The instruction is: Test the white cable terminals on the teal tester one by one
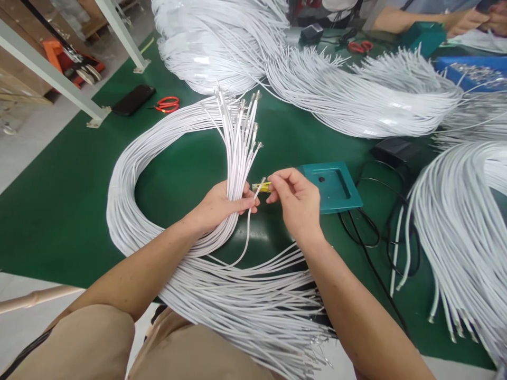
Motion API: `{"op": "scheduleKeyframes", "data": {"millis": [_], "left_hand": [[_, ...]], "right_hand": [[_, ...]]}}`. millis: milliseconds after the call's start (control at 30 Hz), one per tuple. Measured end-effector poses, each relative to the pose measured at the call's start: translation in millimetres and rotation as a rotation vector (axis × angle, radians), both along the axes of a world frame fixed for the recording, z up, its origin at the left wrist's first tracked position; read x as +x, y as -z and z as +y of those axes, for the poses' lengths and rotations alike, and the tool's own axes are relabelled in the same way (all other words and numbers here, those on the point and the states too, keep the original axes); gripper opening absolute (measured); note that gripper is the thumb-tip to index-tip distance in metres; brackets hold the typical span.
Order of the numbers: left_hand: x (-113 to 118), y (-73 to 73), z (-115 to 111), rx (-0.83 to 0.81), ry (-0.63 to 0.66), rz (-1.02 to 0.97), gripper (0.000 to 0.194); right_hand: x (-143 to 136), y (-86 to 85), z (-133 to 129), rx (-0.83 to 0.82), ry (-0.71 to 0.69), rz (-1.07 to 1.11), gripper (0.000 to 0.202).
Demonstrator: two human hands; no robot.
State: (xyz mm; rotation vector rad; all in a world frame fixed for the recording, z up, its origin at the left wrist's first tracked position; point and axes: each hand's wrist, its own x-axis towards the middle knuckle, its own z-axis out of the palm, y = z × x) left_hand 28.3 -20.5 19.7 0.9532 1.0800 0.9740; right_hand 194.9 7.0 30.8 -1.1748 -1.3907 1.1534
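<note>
A thick bundle of white cables (236, 158) with small metal terminals at its ends stands up in my left hand (224, 203), whose fingers and thumb are closed around it. One single cable (249, 227) rises apart from the bundle, its metal tip close to my left thumb. Just right of that tip, my right hand (295, 198) is closed in a pinch at a small yellow piece with a clear end (260, 187). Its far part is hidden by the fingers. Behind the right hand lies a teal box with a recessed top (336, 184).
Large white cable coils (364, 100) lie at the back, with more cables (463, 221) at right and loose ends (253, 311) over my lap. Black cords (366, 243) trail by the teal box. Red-handled scissors (168, 104) and a black phone (133, 100) lie left. Another person's hands (467, 21) are across the table.
</note>
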Motion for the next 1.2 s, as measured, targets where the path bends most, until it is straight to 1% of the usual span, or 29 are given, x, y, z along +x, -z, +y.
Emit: {"op": "scheduleKeyframes", "data": {"millis": [67, 167, 233, 300, 367, 500, 567, 700, 733, 800, 867, 967, 1033, 1100, 1200], "left_hand": [[-0.1, 0.6, -0.3, 0.01, -0.002, 0.027, 0.029], [0.0, 0.5, -0.8, 0.044, -0.006, 0.117, 0.027], [0.2, -0.5, -1.2, 0.063, 0.0, 0.197, 0.027], [0.6, -2.0, -1.6, 0.066, 0.009, 0.245, 0.026], [1.1, -3.1, -1.7, 0.06, 0.009, 0.241, 0.026], [1.1, -2.7, -0.3, 0.057, 0.011, 0.191, 0.024], [0.3, -1.2, 0.7, 0.056, -0.003, 0.164, 0.025], [-1.0, 1.2, 0.4, 0.054, -0.037, 0.122, 0.026], [-0.8, 1.1, -0.2, 0.058, -0.038, 0.115, 0.026], [0.3, -0.1, -1.5, 0.069, -0.028, 0.1, 0.024], [2.2, -2.1, -2.8, 0.073, -0.009, 0.083, 0.023], [4.5, -4.2, -3.9, 0.071, 0.013, 0.069, 0.024], [4.8, -4.4, -4.1, 0.067, 0.03, 0.084, 0.024], [4.0, -4.1, -3.9, 0.07, 0.058, 0.11, 0.023], [2.6, -3.9, -3.4, 0.091, 0.08, 0.125, 0.021]], "right_hand": [[-1.3, -0.3, -0.9, -0.057, 0.031, 0.068, 0.024], [-4.9, -2.2, -3.4, -0.25, -0.072, 0.097, 0.035], [-7.2, -3.5, -5.0, -0.32, -0.118, 0.11, 0.035], [-8.3, -3.9, -5.9, -0.321, -0.106, 0.152, 0.03], [-8.1, -3.3, -5.9, -0.305, -0.096, 0.197, 0.025], [-7.0, -1.1, -4.7, -0.316, -0.141, 0.273, 0.018], [-7.1, -0.2, -4.3, -0.371, -0.18, 0.331, 0.018], [-8.5, 1.4, -4.3, -0.555, -0.282, 0.535, 0.021], [-8.8, 1.6, -4.4, -0.58, -0.292, 0.556, 0.023], [-8.7, 1.5, -4.2, -0.575, -0.268, 0.525, 0.022], [-7.8, 0.6, -3.6, -0.507, -0.232, 0.466, 0.015], [-5.8, -1.8, -2.4, -0.368, -0.252, 0.411, 0.029], [-5.0, -3.6, -2.2, -0.302, -0.296, 0.354, 0.029], [-4.8, -4.8, -2.5, -0.283, -0.315, 0.297, 0.023], [-4.5, -4.3, -2.8, -0.306, -0.259, 0.264, 0.018]]}}
